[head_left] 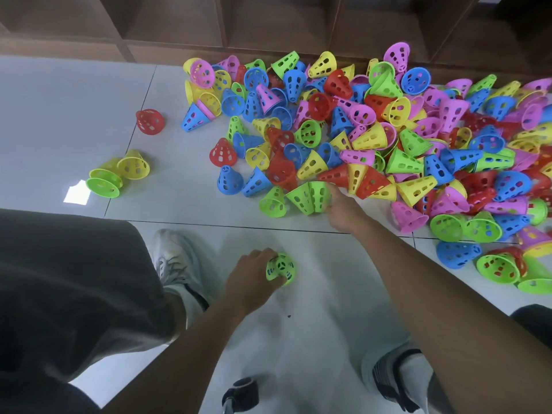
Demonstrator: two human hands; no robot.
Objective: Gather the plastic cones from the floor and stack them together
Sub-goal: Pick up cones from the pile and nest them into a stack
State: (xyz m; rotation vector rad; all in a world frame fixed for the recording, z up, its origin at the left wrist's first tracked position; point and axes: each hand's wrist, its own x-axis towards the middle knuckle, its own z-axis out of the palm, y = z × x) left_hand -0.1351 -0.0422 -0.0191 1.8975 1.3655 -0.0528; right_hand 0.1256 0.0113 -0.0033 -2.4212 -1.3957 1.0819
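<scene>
Big cone pile (388,138) heaped on the tile floor (74,94) against the wooden shelf (268,22); everything placed relative to it. Left hand (254,279), well below the pile, fingers curled round a green stack (280,269), tip toward camera. Right hand (339,209) at the pile's near edge, fingers on a green cone (312,195) lying on its side; exact finger state hidden, cannot tell. Left of the pile: lone red cone (150,121), and a yellow-green cluster (118,173) further down-left. White shoe (174,261) below-left of the pile.
</scene>
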